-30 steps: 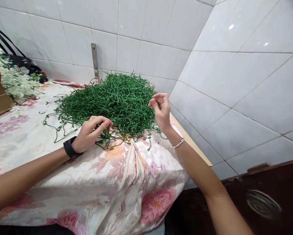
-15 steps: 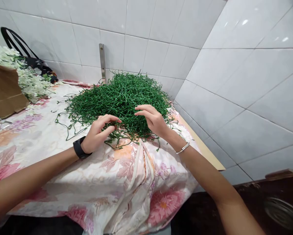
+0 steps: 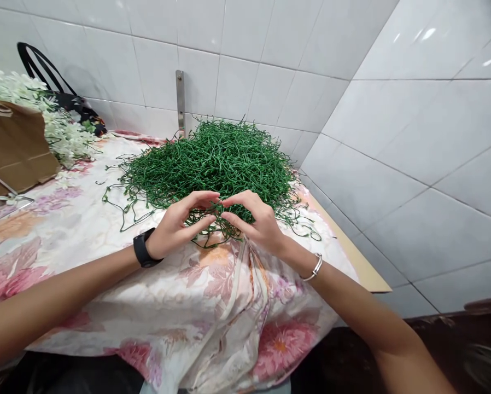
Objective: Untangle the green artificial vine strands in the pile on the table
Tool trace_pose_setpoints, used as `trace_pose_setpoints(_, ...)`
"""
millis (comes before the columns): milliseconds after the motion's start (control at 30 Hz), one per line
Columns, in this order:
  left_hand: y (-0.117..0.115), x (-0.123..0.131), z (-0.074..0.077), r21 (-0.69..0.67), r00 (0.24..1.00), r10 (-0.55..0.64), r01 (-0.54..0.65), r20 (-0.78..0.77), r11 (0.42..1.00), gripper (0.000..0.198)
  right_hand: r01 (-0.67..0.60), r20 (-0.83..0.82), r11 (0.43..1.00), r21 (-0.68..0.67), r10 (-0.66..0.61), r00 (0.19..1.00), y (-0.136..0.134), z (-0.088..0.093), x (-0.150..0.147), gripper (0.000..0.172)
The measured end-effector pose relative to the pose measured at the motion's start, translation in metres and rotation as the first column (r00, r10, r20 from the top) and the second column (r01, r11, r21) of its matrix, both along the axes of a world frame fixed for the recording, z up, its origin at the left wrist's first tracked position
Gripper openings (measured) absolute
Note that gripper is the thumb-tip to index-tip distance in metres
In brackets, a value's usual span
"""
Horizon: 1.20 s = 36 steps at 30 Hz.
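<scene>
A large tangled heap of thin green artificial stems [image 3: 212, 158] with small budded tips lies on a flowered tablecloth [image 3: 155, 312]. My left hand [image 3: 183, 219], a black band at its wrist, is at the heap's front edge. Its fingers curve forward, and a gap shows between thumb and forefinger. Facing it, my right hand [image 3: 257, 219] wears a silver bangle at the wrist. Here too forefinger and thumb are bent but apart. The fingertips of both hands nearly meet over some loose stems; whether they touch a stem I cannot tell.
White artificial flowers [image 3: 71, 139] and a brown paper bag [image 3: 16, 148] stand at the left, a dark bag [image 3: 60, 104] behind them. A metal strip [image 3: 180, 101] rises against the tiled wall. Along the right runs a tan board edge [image 3: 366, 273].
My right hand has come down and left from over the heap toward my left hand. My left hand has shifted slightly right, and the fingertips are now close together. The view has shifted a little.
</scene>
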<state>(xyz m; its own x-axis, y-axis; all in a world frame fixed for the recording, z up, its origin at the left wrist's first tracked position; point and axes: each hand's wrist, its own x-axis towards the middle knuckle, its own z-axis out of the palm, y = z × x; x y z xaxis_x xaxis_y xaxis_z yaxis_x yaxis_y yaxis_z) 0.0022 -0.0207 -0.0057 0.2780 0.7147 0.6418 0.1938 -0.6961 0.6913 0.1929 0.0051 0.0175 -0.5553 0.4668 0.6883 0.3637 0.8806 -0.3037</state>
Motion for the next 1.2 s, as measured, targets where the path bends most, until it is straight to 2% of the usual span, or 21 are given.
trace_pose_setpoints(133, -0.002, 0.001, 0.001, -0.037, 0.995, -0.089, 0.091, 0.035, 0.995, 0.04, 0.024, -0.01, 0.998, -0.064, -0.025, 1.0, -0.004, 0.003, -0.001, 0.011)
trace_pose_setpoints(300, -0.002, 0.001, 0.002, -0.003, 0.994, -0.095, 0.095, 0.049, 0.995, 0.038, -0.003, -0.042, 0.981, -0.192, -0.005, 0.999, -0.006, 0.004, 0.0, 0.011)
trace_pose_setpoints(400, -0.001, 0.002, 0.001, 0.069, 0.999, -0.039, 0.037, 0.02, 0.997, 0.033, -0.012, -0.039, 0.984, -0.176, 0.005, 0.999, -0.004, 0.001, 0.001, 0.008)
trace_pose_setpoints(600, 0.002, 0.002, -0.002, 0.168, 0.979, 0.189, -0.175, -0.071, 0.97, 0.014, -0.114, -0.034, 0.987, -0.112, 0.111, 0.993, 0.0, -0.004, 0.0, 0.003)
trace_pose_setpoints(733, 0.003, 0.001, 0.0, 0.21, 0.966, 0.239, -0.215, -0.095, 0.954, 0.008, -0.145, -0.019, 0.982, -0.121, 0.144, 0.989, -0.001, -0.006, -0.002, 0.006)
trace_pose_setpoints(900, 0.001, 0.001, 0.002, 0.222, 0.966, 0.227, -0.196, -0.122, 0.955, 0.008, -0.116, -0.123, 0.955, -0.274, 0.085, 0.989, 0.001, -0.009, -0.003, 0.021)
trace_pose_setpoints(1200, 0.0, -0.001, 0.005, 0.225, 0.976, 0.215, -0.205, -0.024, 0.953, 0.005, -0.157, -0.087, 0.961, -0.23, 0.14, 0.986, 0.001, -0.009, -0.006, 0.033)
